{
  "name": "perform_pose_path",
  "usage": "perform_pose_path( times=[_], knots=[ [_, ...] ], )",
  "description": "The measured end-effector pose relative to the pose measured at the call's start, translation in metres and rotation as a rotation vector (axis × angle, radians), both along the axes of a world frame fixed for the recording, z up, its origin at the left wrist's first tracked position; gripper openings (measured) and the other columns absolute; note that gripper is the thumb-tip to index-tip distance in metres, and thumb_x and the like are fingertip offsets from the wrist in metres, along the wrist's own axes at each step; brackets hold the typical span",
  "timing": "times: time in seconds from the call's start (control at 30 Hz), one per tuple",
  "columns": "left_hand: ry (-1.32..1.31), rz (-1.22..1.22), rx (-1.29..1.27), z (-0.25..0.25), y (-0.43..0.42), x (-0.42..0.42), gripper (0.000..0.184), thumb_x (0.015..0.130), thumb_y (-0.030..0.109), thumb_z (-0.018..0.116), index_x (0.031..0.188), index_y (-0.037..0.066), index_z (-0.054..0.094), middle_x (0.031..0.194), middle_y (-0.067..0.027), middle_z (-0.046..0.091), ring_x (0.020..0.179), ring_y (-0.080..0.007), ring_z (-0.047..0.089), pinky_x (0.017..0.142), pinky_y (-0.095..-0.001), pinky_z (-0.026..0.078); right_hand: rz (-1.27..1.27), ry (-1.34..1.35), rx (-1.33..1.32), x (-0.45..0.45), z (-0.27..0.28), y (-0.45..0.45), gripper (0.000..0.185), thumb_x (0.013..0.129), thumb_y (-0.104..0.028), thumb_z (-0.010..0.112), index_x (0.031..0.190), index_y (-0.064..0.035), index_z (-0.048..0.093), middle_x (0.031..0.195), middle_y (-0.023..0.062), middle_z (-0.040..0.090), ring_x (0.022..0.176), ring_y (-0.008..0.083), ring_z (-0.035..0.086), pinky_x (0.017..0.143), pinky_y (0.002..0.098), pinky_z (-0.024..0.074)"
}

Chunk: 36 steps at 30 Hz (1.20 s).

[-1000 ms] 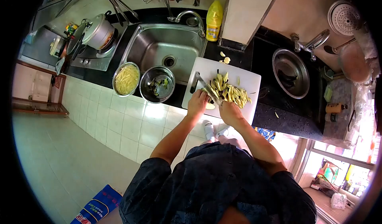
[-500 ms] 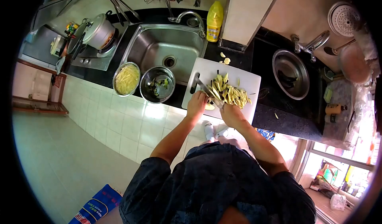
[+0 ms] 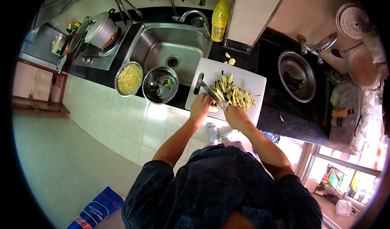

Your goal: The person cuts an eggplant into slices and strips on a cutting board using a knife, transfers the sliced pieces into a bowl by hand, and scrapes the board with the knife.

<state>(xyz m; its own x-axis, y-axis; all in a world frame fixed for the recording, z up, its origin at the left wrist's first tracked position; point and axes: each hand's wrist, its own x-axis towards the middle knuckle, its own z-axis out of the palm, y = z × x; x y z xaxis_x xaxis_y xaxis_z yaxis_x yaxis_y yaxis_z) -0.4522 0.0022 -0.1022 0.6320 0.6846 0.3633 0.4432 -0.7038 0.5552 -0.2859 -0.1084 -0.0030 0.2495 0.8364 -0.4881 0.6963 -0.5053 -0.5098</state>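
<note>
A white cutting board carries a pile of eggplant strips, pale with dark skin edges. My right hand is closed around the handle of a kitchen knife, whose blade points up and left across the board. Just left of the blade, my left hand has its fingers curled down on eggplant that they mostly hide. A pale eggplant slice lies between my two hands, near the board's front edge.
Left of the board stand a steel bowl with dark and green scraps and a bowl of pale shreds. Behind are the sink, a yellow bottle and garlic cloves. A metal basin sits at right.
Both hands and the knife stay in nearly the same place over the board. The strips look almost unchanged.
</note>
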Motion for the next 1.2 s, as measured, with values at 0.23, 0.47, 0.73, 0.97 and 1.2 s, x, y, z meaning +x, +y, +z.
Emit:
perform_pose_path(
  times=[0.23, 0.47, 0.73, 0.97, 1.2],
  knots=[
    [0.033, -0.023, 0.034, 0.005, -0.006, -0.005, 0.02, 0.092, 0.012, 0.066, 0.11, 0.005, 0.06, 0.11, -0.0127, 0.059, 0.099, -0.0347, 0.058, 0.082, -0.0448, 0.053, -0.087, 0.023, -0.067, -0.025, -0.018, 0.014, 0.029, 0.093, -0.013, 0.051, 0.109, 0.0027, 0.07, 0.114, 0.0294, 0.07, 0.109, 0.0456, 0.068, 0.095, 0.0545, 0.0525],
    [-0.031, -0.015, 0.093, -0.014, -0.006, 0.002, 0.024, 0.091, 0.013, 0.068, 0.111, 0.004, 0.058, 0.108, -0.0144, 0.058, 0.096, -0.0364, 0.057, 0.082, -0.0451, 0.052, -0.077, -0.018, 0.031, -0.003, -0.023, -0.015, 0.037, 0.098, -0.029, 0.056, 0.098, 0.0053, 0.07, 0.097, 0.0322, 0.069, 0.094, 0.0489, 0.068, 0.087, 0.0556, 0.0531],
    [-0.092, 0.0, 0.033, -0.006, -0.005, 0.012, 0.019, 0.094, 0.011, 0.066, 0.109, 0.002, 0.058, 0.109, -0.016, 0.06, 0.098, -0.039, 0.058, 0.084, -0.0472, 0.051, -0.061, -0.036, 0.038, 0.004, 0.012, -0.015, 0.034, 0.098, -0.025, 0.056, 0.097, 0.0058, 0.07, 0.094, 0.0331, 0.07, 0.093, 0.0493, 0.069, 0.086, 0.056, 0.0539],
    [-0.005, -0.029, 0.045, -0.01, -0.004, 0.009, 0.014, 0.095, 0.011, 0.064, 0.106, 0.003, 0.061, 0.109, -0.0149, 0.061, 0.097, -0.0368, 0.057, 0.086, -0.0462, 0.05, -0.105, 0.044, 0.042, -0.001, -0.028, -0.011, 0.036, 0.097, -0.026, 0.056, 0.096, 0.0077, 0.07, 0.093, 0.0335, 0.069, 0.092, 0.0491, 0.069, 0.084, 0.0547, 0.0538],
    [-0.037, -0.042, 0.028, -0.007, -0.006, 0.005, 0.014, 0.095, 0.009, 0.063, 0.106, 0.002, 0.059, 0.109, -0.0167, 0.06, 0.097, -0.0373, 0.058, 0.086, -0.0468, 0.05, -0.047, -0.055, 0.048, 0.004, -0.005, 0.007, 0.037, 0.097, -0.026, 0.056, 0.097, 0.0087, 0.069, 0.097, 0.0355, 0.068, 0.096, 0.0497, 0.068, 0.087, 0.0554, 0.0529]
  ],
)
